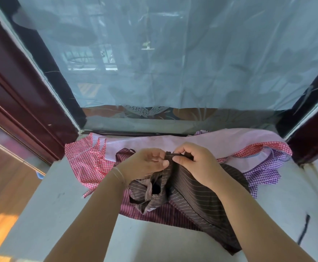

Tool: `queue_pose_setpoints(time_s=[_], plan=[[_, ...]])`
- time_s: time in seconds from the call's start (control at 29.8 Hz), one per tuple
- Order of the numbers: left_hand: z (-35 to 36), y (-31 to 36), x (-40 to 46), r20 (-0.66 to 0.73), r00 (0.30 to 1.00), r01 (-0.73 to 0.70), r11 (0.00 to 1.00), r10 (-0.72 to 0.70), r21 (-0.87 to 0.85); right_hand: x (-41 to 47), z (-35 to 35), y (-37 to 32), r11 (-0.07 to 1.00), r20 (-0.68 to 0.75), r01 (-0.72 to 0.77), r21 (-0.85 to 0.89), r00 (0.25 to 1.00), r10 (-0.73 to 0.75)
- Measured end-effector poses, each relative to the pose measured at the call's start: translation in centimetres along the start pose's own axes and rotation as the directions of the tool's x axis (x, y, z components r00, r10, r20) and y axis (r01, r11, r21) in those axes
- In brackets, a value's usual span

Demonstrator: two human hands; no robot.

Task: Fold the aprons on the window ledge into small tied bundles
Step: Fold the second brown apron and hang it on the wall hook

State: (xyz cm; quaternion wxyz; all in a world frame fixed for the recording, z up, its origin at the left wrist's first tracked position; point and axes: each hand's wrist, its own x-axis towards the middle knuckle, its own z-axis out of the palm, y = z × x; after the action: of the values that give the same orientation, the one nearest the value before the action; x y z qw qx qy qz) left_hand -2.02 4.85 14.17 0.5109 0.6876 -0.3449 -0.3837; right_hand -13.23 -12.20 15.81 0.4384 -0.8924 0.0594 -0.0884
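**Working the tie of the brown apron at the window**

We face a pale window ledge (63,210) set between dark red frames, with a sheer grey-blue curtain (173,63) hanging down to just above it. The aprons lie in a loose heap along the back of the ledge: a red checked apron (82,159) at the left, a pale pink one (220,142) spread behind, a purple checked one (265,171) at the right, and a maroon striped one (148,210) underneath. On top sits the brown striped apron (197,193), gathered up and not yet folded flat, which we judge is why it is lifted at its upper edge: the hands need its strap free of the pile.

Our left hand (145,163) has fingers curled in, thumb pressing the bunched cloth at the top of the brown apron. Our right hand (197,163) is curled too, its grip closed on the thin dark tie (175,154), which runs between the two hands. Whether the left fingers also pinch the tie or only the fabric is hard to make out, since the knuckles hide it. No tied bundle shows on the ledge, so the task looks to be at an early stage.
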Motion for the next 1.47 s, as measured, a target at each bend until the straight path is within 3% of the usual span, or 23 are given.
queue_pose_setpoints(time_s=[0.1, 0.27, 0.37, 0.47, 0.67, 0.84, 1.04, 1.17, 1.31, 1.47], plan=[[1.4, 0.0, -0.2, -0.093, 0.995, -0.060, 0.945, 0.031, -0.321, -0.4, -0.3, -0.5, 1.000, -0.019, -0.003, 0.029, 1.000, 0.004], [1.5, 1.0, -0.5, 0.078, 0.997, -0.010, 0.989, 0.022, -0.150, -0.8, -0.2, -0.9, 1.000, -0.031, 0.011, 0.013, 0.999, -0.011], [1.3, 0.8, -0.9, 0.082, 0.996, 0.006, 0.930, 0.025, -0.367, -1.0, -0.4, -1.4, 0.999, -0.048, 0.014, 0.037, 0.999, -0.012], [1.6, 0.9, -0.7, -0.026, 1.000, -0.028, 0.851, 0.017, -0.525, -0.9, -0.7, -1.9, 0.999, -0.050, 0.033, 0.035, 0.998, -0.031], [2.3, 3.2, -0.7, -0.393, 0.913, -0.217, 0.947, 0.112, -0.235, -0.4, -1.4, -2.3, 0.998, -0.120, 0.049, -0.040, 0.991, -0.054], [2.6, 5.2, -1.0, -0.420, 0.886, -0.287, 0.944, 0.196, -0.164, -0.4, -1.3, -2.7, 0.995, -0.152, 0.061, -0.082, 0.986, -0.073], [2.9, 6.3, -0.5, -0.494, 0.856, -0.247, 0.960, 0.151, -0.135, -0.3, -1.3, -3.4, 0.994, -0.159, 0.085, -0.071, 0.983, -0.096], [1.1, 7.9, 0.8, -0.627, 0.734, -0.228, 0.964, 0.261, 0.134, -0.5, -1.8, -3.5, 0.997, -0.068, 0.072, 0.000, 0.995, -0.072], [-2.6, 9.6, 2.4, -0.726, 0.596, -0.170, 0.938, 0.342, 0.303, -0.7, -2.7, -3.0, 0.994, -0.059, 0.095, -0.055, 0.993, -0.098], [-6.1, 10.4, 3.6, -0.722, 0.564, -0.154, 0.910, 0.401, 0.385, -0.8, -3.3, -3.1, 0.990, -0.029, 0.138, 0.032, 0.990, -0.137]])
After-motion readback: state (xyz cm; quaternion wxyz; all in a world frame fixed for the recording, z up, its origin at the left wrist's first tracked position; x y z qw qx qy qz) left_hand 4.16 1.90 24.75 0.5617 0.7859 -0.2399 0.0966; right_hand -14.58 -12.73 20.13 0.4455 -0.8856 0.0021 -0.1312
